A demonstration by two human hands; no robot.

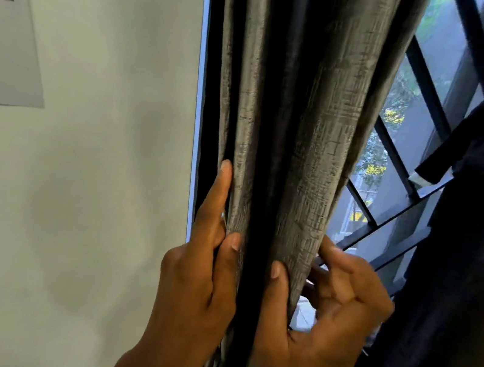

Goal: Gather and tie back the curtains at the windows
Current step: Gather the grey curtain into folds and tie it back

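Note:
A grey textured curtain (317,106) hangs bunched in vertical folds in the middle of the view. My left hand (202,276) holds its left folds, thumb in front and index finger stretched up along the edge. My right hand (328,313) grips the right fold, thumb on the front and fingers curled round behind it. Between the two hands lies a dark gap in the folds. A second, darker curtain (467,285) hangs at the right edge.
A white wall (94,158) fills the left, with a printed sheet (1,24) stuck on it at upper left. Behind the curtain, the window (423,85) has a black diamond-pattern grille (389,214). A dark strap with a white tip (428,173) hangs by the right curtain.

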